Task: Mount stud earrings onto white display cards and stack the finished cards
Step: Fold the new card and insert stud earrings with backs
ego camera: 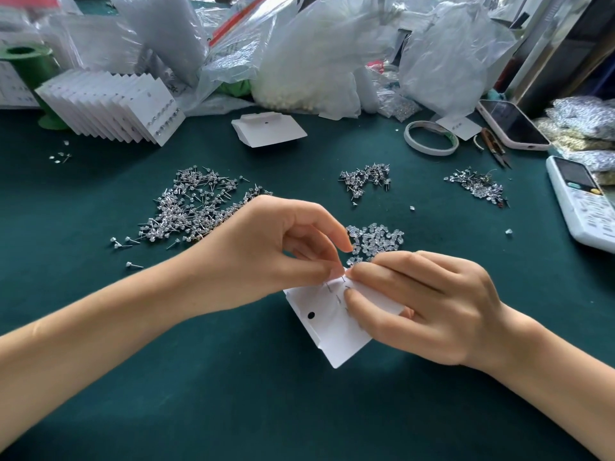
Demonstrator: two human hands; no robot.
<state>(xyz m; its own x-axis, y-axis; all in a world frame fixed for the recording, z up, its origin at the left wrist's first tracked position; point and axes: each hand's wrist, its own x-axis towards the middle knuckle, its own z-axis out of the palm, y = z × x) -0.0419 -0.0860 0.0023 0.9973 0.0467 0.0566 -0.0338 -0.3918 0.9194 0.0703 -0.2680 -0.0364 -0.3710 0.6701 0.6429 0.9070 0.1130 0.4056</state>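
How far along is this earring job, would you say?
Done: a fanned row of finished cards stands at the far left. In hand: both hands, left hand and right hand, hold a white card with a few posts poking through its back. Left: blank cards and big loose piles of studs, so plenty remains.

White card (336,334), back up, posts protruding

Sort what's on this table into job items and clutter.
Job: card held by left hand and right hand; stud piles; clear backs; finished cards; blank cards.

Clutter: tape; phone; remote; snips; bags.
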